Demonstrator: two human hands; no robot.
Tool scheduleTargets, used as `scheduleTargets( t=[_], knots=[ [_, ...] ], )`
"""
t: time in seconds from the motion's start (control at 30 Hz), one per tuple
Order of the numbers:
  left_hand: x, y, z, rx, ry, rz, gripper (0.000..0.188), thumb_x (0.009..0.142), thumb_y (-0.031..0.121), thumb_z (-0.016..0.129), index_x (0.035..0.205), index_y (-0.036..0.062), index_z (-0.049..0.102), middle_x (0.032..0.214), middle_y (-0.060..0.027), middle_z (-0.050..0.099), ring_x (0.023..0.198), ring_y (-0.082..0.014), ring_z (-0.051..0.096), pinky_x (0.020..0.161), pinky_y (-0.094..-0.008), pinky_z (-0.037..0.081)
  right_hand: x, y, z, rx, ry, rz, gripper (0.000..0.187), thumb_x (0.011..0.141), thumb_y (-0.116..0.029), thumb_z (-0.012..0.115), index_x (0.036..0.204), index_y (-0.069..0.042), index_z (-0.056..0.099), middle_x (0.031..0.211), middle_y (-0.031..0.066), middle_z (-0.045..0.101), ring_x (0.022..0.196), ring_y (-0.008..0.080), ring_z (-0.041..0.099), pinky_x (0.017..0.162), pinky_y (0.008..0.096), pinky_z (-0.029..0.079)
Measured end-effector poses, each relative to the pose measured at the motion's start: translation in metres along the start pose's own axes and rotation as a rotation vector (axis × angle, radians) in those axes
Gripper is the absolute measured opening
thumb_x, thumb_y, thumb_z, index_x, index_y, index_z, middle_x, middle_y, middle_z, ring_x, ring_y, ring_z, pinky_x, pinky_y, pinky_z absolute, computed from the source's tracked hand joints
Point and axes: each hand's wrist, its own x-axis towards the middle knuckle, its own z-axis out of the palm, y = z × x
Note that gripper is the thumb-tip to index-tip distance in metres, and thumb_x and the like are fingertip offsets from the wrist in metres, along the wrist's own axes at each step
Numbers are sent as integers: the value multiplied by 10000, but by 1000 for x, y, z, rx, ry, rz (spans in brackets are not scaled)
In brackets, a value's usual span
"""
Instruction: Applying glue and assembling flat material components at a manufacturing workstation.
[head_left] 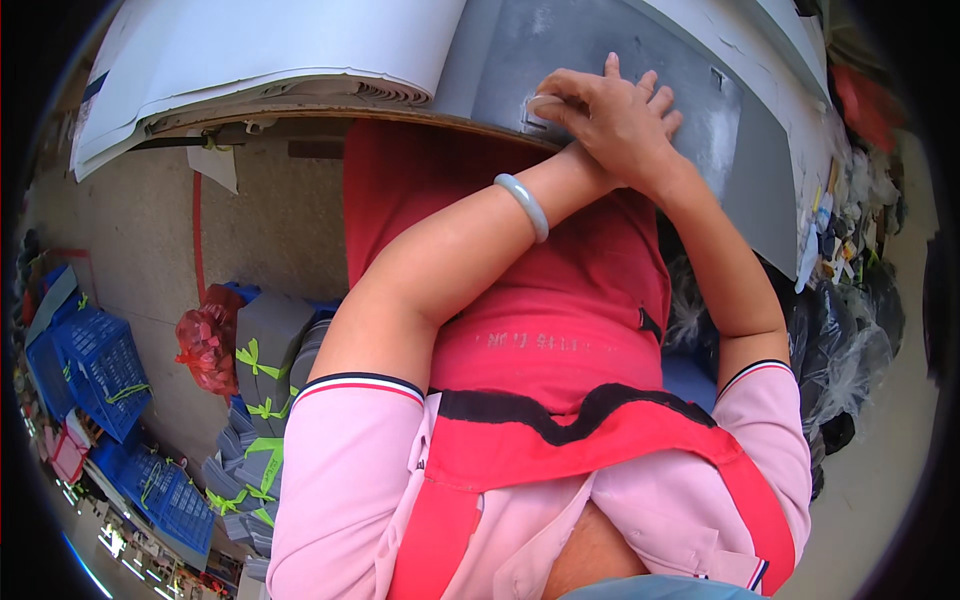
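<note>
My wrists cross over a dark grey sheet (520, 50) on the worktable. My left hand (662, 102) lies mostly beneath the right one; its spread fingertips show past it, pointing up and to the right. A pale bangle (524, 208) sits on my left forearm. On top, my right hand (622, 125) reaches left, its thumb and forefinger closed round a small whitish, curved thing (541, 106) against the sheet near the table's front edge. What this thing is, I cannot make out. Whitish smears mark the sheet at the right.
A stack of large white sheets (290, 45) curls over the table edge at the left. Below left are blue crates (100, 370), grey bundles tied with green strips (270, 340) and a red bag (208, 340). Clear and dark plastic bags (840, 340) lie at the right.
</note>
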Motion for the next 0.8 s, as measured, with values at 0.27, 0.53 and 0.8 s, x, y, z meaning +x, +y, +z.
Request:
scheduleTargets(
  t=[0.27, 0.53, 0.8],
  knots=[
    [5, 1, -4, -2, -27, -16, 360, 972, 308, 548, 1300, 173, 606, 1469, -116, 493, 1457, -335, 383, 1085, -799, 202, -2, -20, 2, -341, -21, -116, 201, 940, -240, 628, 984, -61, 710, 973, 178, 722, 910, 385, 683, 841, 476, 518],
    [-1, -3, 10, -277, 187, -39, 400, 969, 270, 539, 1334, 113, 588, 1392, -135, 543, 1401, -348, 431, 1121, -764, 182, -19, 26, -53, 131, 139, 94, 203, 968, -194, 679, 1077, -26, 712, 920, 40, 704, 875, 115, 641, 858, 266, 499],
    [5, 3, -16, -56, -14, -9, 317, 983, 261, 579, 1261, 128, 652, 1373, -87, 554, 1400, -313, 436, 1141, -724, 208, -105, 202, -127, 5, 642, 717, 304, 908, -313, 756, 998, -23, 740, 908, 12, 714, 858, 101, 627, 772, 272, 500]
  ],
)
